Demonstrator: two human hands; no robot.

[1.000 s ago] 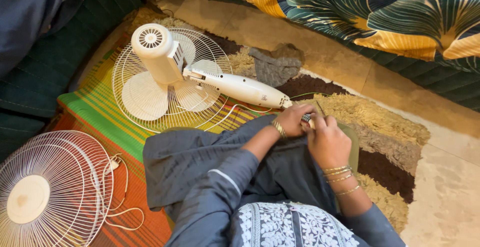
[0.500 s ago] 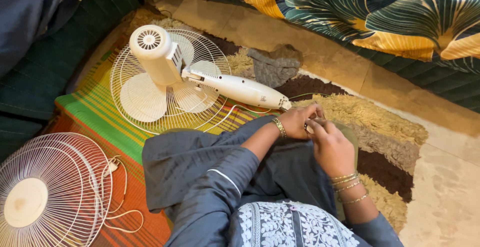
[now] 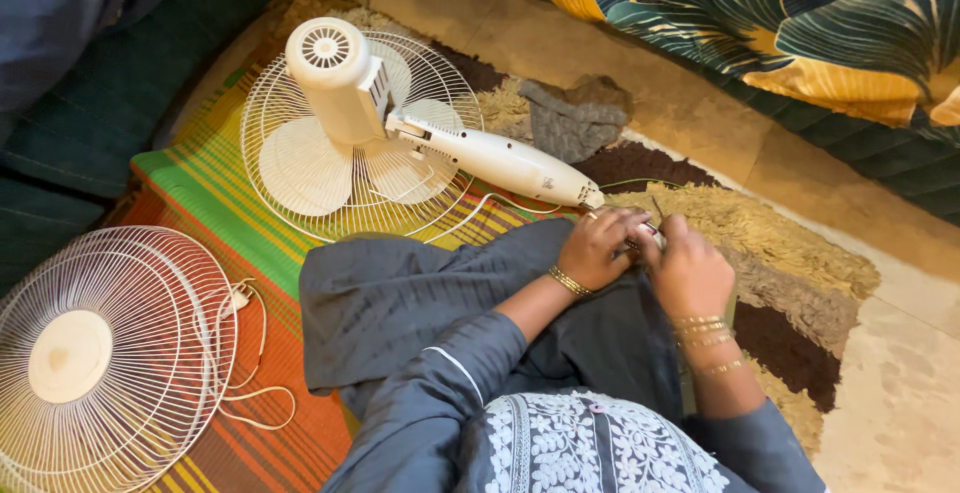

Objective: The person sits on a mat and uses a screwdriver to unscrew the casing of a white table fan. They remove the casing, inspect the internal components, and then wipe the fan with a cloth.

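My left hand [image 3: 600,246] and my right hand [image 3: 688,271] meet over my lap, fingers curled around a small thin object [image 3: 652,225] that is mostly hidden between them. Just beyond my left hand lies the end of a white fan's stem [image 3: 505,160], which runs up-left to the motor housing [image 3: 333,78]. The motor rests on a white rear grille with the blades [image 3: 300,163] lying inside it. Both wrists wear gold bangles.
A separate white front grille [image 3: 105,353] lies at the lower left on a striped orange-and-green mat [image 3: 215,188], with a white cord [image 3: 250,353] beside it. A shaggy brown-and-tan rug [image 3: 770,243] lies under my hands. A grey cloth [image 3: 575,118] and patterned bedding [image 3: 800,23] are farther off.
My hands have kept working together at the same spot, with the fingers shifting slightly around the small object. The fan parts have not moved.
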